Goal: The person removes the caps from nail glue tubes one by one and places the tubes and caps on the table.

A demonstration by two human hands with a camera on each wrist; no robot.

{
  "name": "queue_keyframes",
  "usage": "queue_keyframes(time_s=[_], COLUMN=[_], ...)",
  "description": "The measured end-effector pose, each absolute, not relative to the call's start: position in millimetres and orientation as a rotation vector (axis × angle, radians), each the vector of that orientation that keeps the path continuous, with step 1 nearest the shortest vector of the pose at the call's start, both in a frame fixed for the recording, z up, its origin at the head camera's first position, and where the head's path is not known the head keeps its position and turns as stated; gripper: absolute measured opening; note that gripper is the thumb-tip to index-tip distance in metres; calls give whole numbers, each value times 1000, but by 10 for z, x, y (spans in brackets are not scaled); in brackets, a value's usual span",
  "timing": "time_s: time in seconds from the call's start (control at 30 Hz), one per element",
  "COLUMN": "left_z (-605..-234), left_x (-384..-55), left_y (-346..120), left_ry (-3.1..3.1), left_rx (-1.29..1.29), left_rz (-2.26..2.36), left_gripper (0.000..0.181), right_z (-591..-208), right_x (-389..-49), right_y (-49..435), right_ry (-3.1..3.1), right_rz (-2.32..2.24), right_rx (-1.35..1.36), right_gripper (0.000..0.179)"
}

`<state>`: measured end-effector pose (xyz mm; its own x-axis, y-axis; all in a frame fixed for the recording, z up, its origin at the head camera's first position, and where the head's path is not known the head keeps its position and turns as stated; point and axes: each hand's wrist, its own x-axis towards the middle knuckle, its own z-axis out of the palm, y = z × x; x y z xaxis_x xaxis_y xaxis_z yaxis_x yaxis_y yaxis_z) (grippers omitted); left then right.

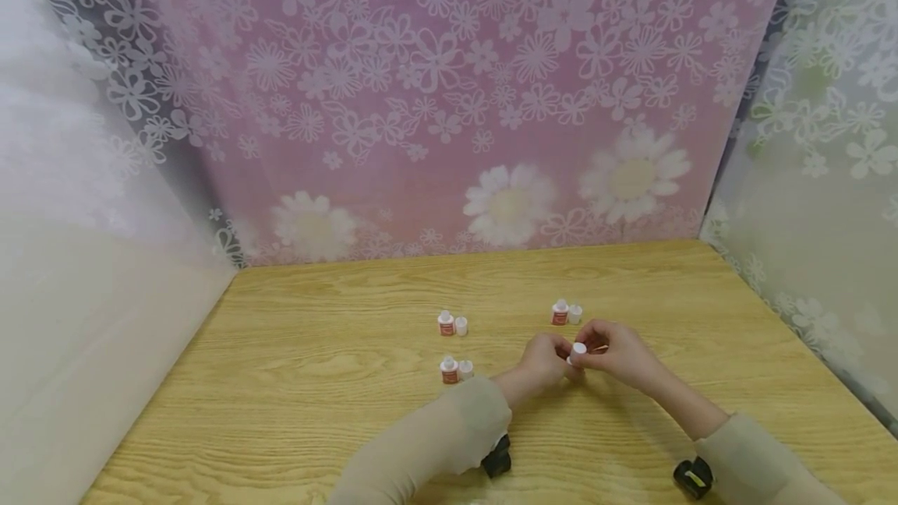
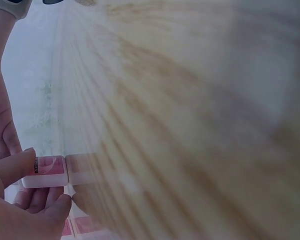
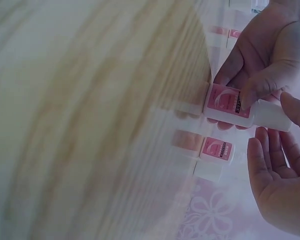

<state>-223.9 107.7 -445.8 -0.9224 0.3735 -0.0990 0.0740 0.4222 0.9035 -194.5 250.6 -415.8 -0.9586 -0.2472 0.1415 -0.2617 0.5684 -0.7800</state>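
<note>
My left hand (image 1: 543, 361) holds a small white bottle with a pink-red label (image 3: 227, 105) upright, close over the table, between thumb and fingers. My right hand (image 1: 620, 353) pinches the white cap (image 1: 578, 349) at the top of that bottle, its thumb on one side and fingertips on the other. In the right wrist view the cap sits on the bottle's neck end. The left wrist view shows the bottle's lower part and label (image 2: 49, 167) beside the left thumb; the cap is hidden there.
Just beyond the hands stands an uncapped bottle (image 1: 560, 313) with its cap (image 1: 575, 314) beside it. To the left are two more uncapped bottles, the far one (image 1: 446, 324) and the near one (image 1: 450, 371), each next to a loose cap. A flowered curtain (image 1: 449, 100) borders the wooden table (image 1: 316, 427).
</note>
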Motion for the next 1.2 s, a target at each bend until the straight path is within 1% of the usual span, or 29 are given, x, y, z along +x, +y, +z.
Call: queue_keyframes(time_s=[0.6,0.97,1.2], left_z=[-4491,-4477,-4468], left_x=[-2230,-2234,-2238], left_y=[1085,1073,1074], left_ry=[2449,2462,2460], left_rx=[396,350,317], left_rz=[1528,1516,1507], left_gripper=[13,12,14], right_z=[-4143,-4124,-4130], right_x=[-1930,-1956,-1991], right_y=[2451,2453,2488], right_ry=[-2774,-2758,-2784], right_rz=[1273,1257,1300], right_rx=[412,484,524], right_gripper=[19,14,12])
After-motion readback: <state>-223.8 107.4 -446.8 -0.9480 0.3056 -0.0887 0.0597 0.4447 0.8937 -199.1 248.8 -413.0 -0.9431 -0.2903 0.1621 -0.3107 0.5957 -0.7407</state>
